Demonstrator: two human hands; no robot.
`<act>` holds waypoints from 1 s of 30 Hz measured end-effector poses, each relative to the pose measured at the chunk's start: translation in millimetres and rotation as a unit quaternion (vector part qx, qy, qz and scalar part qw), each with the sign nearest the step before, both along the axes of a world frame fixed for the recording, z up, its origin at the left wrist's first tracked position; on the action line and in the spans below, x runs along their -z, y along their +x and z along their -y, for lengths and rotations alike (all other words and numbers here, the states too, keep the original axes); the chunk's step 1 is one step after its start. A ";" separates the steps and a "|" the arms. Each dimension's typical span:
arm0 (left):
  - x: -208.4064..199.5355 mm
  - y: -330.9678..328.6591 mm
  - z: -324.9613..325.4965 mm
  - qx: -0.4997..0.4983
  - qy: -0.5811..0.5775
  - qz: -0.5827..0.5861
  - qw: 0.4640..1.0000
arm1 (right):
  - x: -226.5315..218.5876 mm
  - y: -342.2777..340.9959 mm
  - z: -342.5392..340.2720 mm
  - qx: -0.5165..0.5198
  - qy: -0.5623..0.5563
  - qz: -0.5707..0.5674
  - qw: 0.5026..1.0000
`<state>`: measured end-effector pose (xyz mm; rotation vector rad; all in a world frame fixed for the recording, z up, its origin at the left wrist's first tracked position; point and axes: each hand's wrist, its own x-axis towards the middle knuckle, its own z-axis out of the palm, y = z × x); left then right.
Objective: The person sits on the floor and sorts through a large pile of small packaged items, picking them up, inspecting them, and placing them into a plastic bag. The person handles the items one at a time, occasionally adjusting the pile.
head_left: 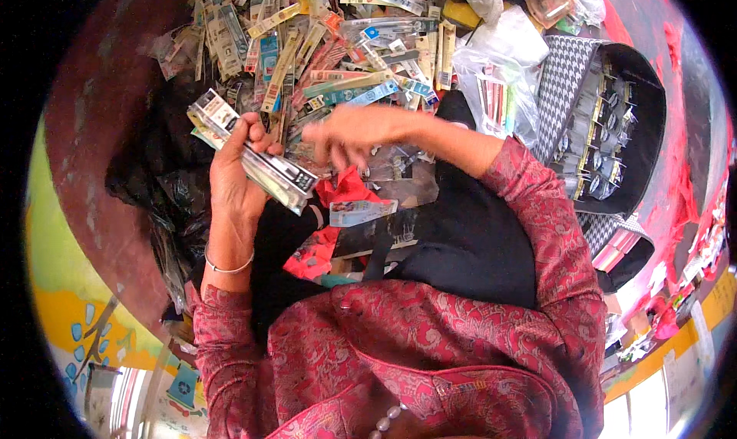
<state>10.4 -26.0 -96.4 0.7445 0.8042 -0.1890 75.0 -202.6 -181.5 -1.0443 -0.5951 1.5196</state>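
My left hand (239,166) is closed around a small bundle of slim, clear plastic packets (282,179) with black and white printing. They slant from upper left to lower right across my fingers. To the right of the bundle, my right hand (353,132) hangs over the near edge of a large heap of similar slim packets (284,62) in many colours. Motion smears its fingers, so I cannot make out whether anything is in them. A pale blue packet (362,212) and red scraps (347,187) lie nearer to me, on and around my black-clad lap.
At right stands a houndstooth-patterned box (564,78) with a black inside, holding several clear packs. A smaller patterned box (610,228) with pink contents sits nearer. Clear bags (491,62) lie beyond my right arm, and black plastic (165,185) is bunched at left.
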 end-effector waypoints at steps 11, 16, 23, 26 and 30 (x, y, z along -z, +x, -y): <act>-1.3 3.8 7.7 0.035 0.048 -0.060 0.996 | 128.6 45.4 16.4 0.237 -0.355 0.532 0.732; 3.5 -0.8 1.2 0.023 0.023 -0.053 0.998 | 116.9 71.9 34.2 0.367 -0.217 0.389 0.816; 1.1 1.4 2.5 0.034 -0.013 -0.065 0.997 | 46.4 71.7 32.5 0.331 -0.075 0.036 0.940; 2.5 2.5 4.2 0.029 -0.002 -0.077 0.997 | 14.9 53.9 18.3 0.298 -0.055 -0.005 0.953; 3.4 0.4 4.9 0.041 0.017 -0.061 0.997 | -18.5 34.6 3.4 0.265 -0.050 -0.009 0.963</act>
